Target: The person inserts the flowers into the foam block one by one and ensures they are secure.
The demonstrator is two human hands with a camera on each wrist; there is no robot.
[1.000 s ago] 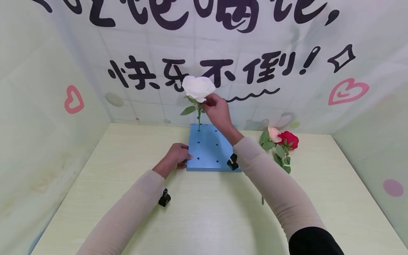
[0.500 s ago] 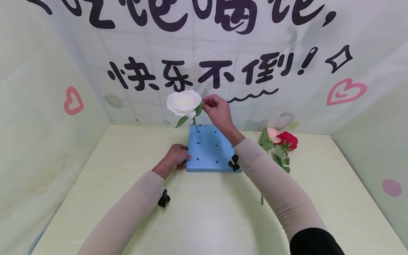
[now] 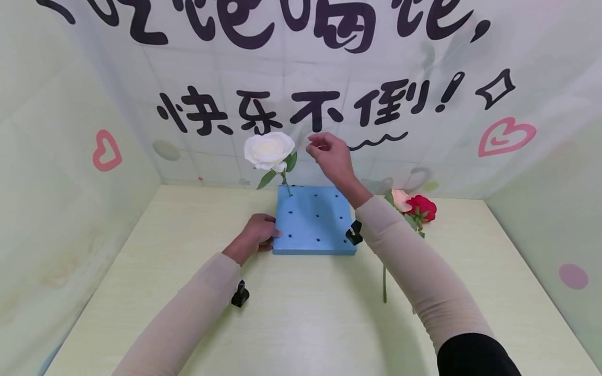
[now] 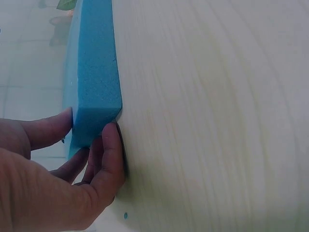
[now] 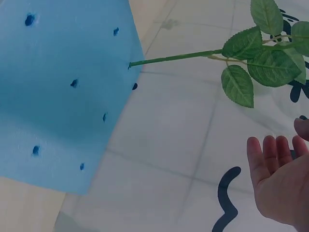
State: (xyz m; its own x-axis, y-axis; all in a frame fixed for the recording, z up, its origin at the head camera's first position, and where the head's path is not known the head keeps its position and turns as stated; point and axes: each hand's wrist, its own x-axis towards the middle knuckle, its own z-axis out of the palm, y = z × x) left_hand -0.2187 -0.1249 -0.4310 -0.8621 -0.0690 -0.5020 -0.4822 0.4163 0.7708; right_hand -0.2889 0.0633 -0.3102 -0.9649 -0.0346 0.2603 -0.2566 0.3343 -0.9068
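A white rose [image 3: 269, 150] stands in a hole near the far left corner of a blue foam board [image 3: 303, 227], leaning left. In the right wrist view its green stem [image 5: 174, 58] enters the hole, with leaves higher up. My right hand [image 3: 333, 157] is in the air to the right of the bloom, apart from it, fingers loosely bent and holding nothing. My left hand [image 3: 259, 230] grips the board's left edge. In the left wrist view the thumb of this left hand [image 4: 63, 179] lies on the top face and the fingers are at the lower edge.
A pink rose [image 3: 401, 199] and a red rose [image 3: 422, 208] lie on the pale wooden table [image 3: 291, 313] to the board's right, partly hidden by my right sleeve. Several holes dot the board. A printed cloth backdrop [image 3: 226, 162] stands right behind it.
The white rose has tipped left and sits lower than a second ago. My right hand has let go of it and moved right. My left hand stays on the board.
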